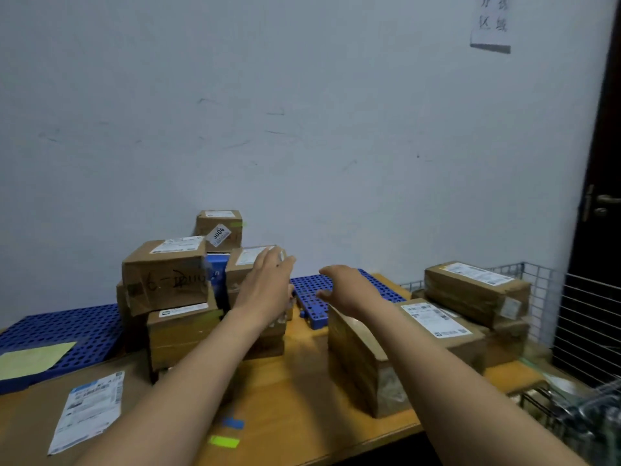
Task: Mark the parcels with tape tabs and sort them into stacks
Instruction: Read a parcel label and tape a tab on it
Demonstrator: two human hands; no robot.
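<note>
While both hands reach out, parcels (166, 274) crowd the wooden table (295, 398).

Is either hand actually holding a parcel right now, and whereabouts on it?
The left hand rests on the top right corner of a stacked parcel; a firm grip cannot be told. The right hand is open, holding nothing.

Wooden table (302, 398) – parcels (366, 358), blue pallets (60, 331), tape tabs (224, 442).

"3004" sticker (218, 235) (top parcel (219, 229))
</note>
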